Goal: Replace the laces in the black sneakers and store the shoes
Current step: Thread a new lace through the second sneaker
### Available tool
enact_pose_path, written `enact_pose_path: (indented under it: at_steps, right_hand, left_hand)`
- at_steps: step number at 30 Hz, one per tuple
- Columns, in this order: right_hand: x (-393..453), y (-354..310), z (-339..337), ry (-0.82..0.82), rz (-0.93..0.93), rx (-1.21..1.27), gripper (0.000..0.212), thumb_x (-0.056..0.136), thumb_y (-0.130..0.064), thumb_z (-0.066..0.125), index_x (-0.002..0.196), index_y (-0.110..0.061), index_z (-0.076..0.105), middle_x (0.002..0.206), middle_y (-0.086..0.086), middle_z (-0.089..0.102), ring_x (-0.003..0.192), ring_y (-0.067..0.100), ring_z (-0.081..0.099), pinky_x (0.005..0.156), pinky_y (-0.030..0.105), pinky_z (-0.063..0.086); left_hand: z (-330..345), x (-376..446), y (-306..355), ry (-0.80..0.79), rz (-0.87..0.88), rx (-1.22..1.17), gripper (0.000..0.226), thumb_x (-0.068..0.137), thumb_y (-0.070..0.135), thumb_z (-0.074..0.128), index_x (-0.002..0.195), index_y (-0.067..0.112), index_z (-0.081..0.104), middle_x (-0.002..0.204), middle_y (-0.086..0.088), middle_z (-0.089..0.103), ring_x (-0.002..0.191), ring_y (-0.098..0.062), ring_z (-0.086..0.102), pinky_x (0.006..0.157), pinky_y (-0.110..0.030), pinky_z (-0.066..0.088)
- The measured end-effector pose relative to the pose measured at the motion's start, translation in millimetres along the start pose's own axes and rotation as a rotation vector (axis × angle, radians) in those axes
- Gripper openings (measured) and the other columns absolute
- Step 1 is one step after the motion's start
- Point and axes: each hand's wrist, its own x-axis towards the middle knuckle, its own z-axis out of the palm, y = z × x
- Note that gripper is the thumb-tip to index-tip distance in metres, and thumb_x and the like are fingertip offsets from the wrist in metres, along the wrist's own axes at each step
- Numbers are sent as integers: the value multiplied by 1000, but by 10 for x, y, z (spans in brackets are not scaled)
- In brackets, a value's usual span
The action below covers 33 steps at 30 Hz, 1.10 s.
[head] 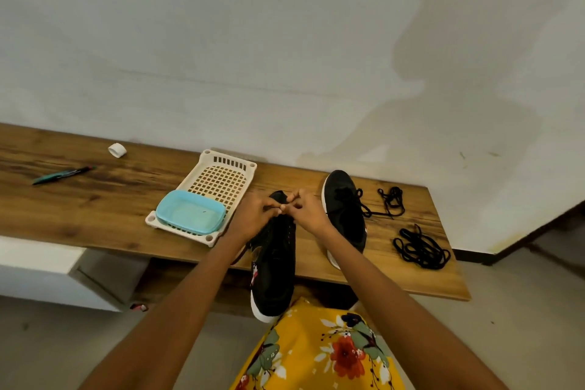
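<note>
A black sneaker with a white sole [274, 275] lies lengthwise over the front edge of the wooden table [95, 209], heel toward me. My left hand [253, 215] and my right hand [308, 210] meet over its toe end, fingertips pinched together on what looks like a thin black lace, mostly hidden. The second black sneaker [345, 209] lies to the right, a black lace threaded in it and trailing off its right side. Two loose black laces lie further right: a small bundle [392, 201] and a bigger tangle [421, 248].
A cream plastic basket tray [221, 180] holds a light blue container [191, 212] left of my hands. A green pen [61, 174] and a white tape roll [117, 150] lie far left. The wall runs along the back; the table's right end is near the laces.
</note>
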Motion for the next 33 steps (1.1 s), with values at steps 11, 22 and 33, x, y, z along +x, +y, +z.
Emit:
enact_pose_path:
  at_steps: [11, 22, 33]
  right_hand:
    - [-210, 367, 284, -1, 196, -157, 25, 86, -25, 58, 103, -9, 65, 96, 8, 67, 90, 24, 64, 71, 33, 48]
    - [-227, 639, 138, -7, 308, 304, 24, 93, -9, 46, 93, -17, 69, 81, 5, 62, 80, 23, 59, 72, 36, 48]
    - [-245, 673, 138, -15, 272, 306, 27, 92, -10, 46, 83, -19, 69, 68, -1, 58, 70, 16, 53, 67, 32, 42]
  left_hand:
    - [267, -58, -17, -69, -235, 10, 10, 87, 11, 61, 92, 7, 70, 90, -8, 70, 66, -7, 54, 56, -13, 40]
    - [512, -96, -72, 35, -319, -67, 10, 85, 17, 66, 89, 11, 73, 90, 1, 71, 87, -9, 63, 74, -16, 43]
    - [611, -96, 17, 56, -312, -53, 17, 85, 16, 67, 99, 10, 73, 98, -2, 72, 92, -9, 64, 71, -6, 36]
